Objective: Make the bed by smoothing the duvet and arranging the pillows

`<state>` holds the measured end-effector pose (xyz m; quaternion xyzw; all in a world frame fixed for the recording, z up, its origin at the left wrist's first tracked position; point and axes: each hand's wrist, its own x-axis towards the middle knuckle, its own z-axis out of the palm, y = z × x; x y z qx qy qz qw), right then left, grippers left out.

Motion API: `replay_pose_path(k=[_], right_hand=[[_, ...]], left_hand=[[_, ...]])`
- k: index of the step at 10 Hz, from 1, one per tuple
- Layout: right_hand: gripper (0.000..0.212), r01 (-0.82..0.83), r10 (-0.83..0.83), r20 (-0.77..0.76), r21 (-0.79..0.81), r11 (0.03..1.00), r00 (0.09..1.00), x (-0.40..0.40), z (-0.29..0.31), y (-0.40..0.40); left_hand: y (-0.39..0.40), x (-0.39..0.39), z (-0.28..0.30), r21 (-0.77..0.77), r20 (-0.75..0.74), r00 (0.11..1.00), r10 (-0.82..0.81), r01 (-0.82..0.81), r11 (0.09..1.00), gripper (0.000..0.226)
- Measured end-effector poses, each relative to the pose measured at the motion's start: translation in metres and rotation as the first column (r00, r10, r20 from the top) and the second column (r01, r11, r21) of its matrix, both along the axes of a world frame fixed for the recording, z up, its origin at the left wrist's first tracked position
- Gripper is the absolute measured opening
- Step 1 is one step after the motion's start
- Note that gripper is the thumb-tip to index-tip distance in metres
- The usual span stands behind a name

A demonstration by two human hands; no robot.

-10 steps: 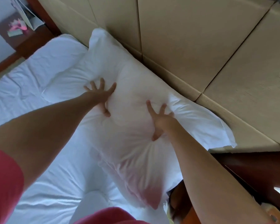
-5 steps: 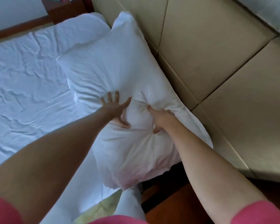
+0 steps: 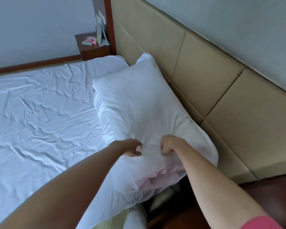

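1. Both hands sit on the near end of the pillow (image 3: pixel 139 109): the left hand (image 3: pixel 132 148) has its fingers curled under with the thumb against the white cover, and the right hand (image 3: pixel 169 145) is balled up with a bunch of the cover caught in its fingers.
2. Whether the left hand actually pinches cloth or only rests its curled fingers on it, I cannot tell.
3. Between the two hands the cover is gathered into small folds.
4. That pillow lies lengthwise along the head of the bed, its far corner standing up against the padded headboard (image 3: pixel 205 76) and its near end hanging past the mattress edge, where a pinkish tint shows through the cloth.
5. To the left of the pillow spreads the white sheet (image 3: pixel 40 116), creased all over, and the pillow's long side rests on it.
6. A second white bundle (image 3: pixel 135 219) pokes up at the bottom edge, just below the pillow; what it is I cannot tell.
7. Dark wooden floor (image 3: pixel 196 212) shows beside the bed at lower right.
8. Beyond the far side of the bed stands a brown nightstand (image 3: pixel 96 50) against the wall, with a folded card (image 3: pixel 101 37) upright on it and some pink and pale bits (image 3: pixel 89 41) beside the card.
9. Pink sleeve (image 3: pixel 261 223) covers the right upper arm.
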<state>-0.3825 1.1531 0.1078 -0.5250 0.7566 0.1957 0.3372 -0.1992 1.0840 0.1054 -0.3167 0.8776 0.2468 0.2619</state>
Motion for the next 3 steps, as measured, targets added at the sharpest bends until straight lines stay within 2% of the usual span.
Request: replay_pose_path(k=[1, 2, 3], right_hand=[[0.021, 0.058, -0.051, 0.082, -0.088, 0.994, 0.995, 0.041, 0.029, 0.026], [0.02, 0.114, -0.091, 0.118, -0.197, 0.974, 0.989, 0.084, 0.05, 0.074], [0.025, 0.115, -0.1, 0.063, -0.328, 0.938, 0.993, 0.113, 0.067, 0.116]], left_hand=[[0.026, 0.052, 0.014, 0.022, -0.012, 0.998, 0.06, -0.06, 0.998, 0.018], [0.05, 0.097, 0.034, -0.041, -0.062, 0.996, 0.069, -0.071, 0.997, 0.018], [0.073, 0.128, 0.059, -0.118, -0.154, 0.985, 0.076, -0.095, 0.989, 0.023]])
